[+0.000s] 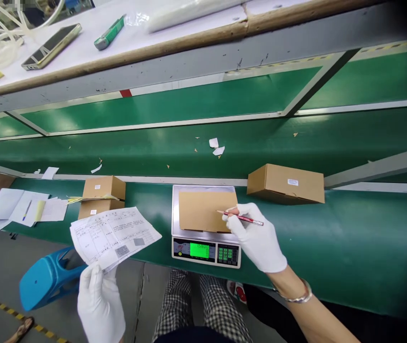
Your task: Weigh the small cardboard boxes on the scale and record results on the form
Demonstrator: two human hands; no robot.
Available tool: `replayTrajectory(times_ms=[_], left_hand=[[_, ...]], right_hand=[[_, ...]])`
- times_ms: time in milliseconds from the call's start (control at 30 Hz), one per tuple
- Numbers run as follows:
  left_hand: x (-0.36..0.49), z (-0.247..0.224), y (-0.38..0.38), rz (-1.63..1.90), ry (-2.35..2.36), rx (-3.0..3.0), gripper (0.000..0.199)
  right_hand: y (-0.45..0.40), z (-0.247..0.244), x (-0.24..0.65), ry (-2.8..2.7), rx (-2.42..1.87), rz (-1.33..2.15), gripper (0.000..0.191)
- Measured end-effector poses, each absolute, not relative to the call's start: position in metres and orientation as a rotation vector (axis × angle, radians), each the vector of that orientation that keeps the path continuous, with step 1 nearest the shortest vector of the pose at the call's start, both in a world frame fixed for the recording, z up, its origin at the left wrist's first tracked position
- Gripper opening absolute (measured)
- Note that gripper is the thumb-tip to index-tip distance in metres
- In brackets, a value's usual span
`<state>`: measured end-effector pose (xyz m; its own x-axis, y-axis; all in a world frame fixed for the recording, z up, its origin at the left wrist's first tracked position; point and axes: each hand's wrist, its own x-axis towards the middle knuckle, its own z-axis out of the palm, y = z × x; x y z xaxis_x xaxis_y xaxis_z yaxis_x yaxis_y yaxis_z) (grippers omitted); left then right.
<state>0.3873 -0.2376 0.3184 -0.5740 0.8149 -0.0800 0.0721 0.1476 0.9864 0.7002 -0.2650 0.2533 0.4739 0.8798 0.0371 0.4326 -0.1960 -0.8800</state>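
My left hand (100, 300), in a white glove, pinches the lower edge of a printed paper form (114, 236) with tables and a code square on it. In my right hand (257, 238), also gloved with bare fingertips showing, a red pencil (244, 218) points left over a brown cardboard box (203, 209). That box lies on the metal plate of a digital weighing scale (206, 252), whose green display is lit. Whether the pencil tip touches the cardboard I cannot tell.
Another cardboard box (285, 185) stands right of the scale. Two stacked boxes (104, 188) stand behind the form. Papers with a pen (27, 209) lie at left. A blue stool (42, 281) is below. A green cutter (110, 33) and a phone (51, 46) rest on the upper shelf.
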Motion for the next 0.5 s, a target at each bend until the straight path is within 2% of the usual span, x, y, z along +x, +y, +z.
replayTrajectory(times_ms=[267, 500], left_hand=[[0.392, 0.308, -0.226, 1.529, 1.807, 0.765, 0.029], [0.401, 0.303, -0.216, 1.544, 1.835, 0.626, 0.05]], right_hand=[[-0.24, 0.244, 0.687, -1.177, -1.843, 0.457, 0.007], [-0.239, 0.239, 0.687, -1.346, -1.854, 0.383, 0.011]])
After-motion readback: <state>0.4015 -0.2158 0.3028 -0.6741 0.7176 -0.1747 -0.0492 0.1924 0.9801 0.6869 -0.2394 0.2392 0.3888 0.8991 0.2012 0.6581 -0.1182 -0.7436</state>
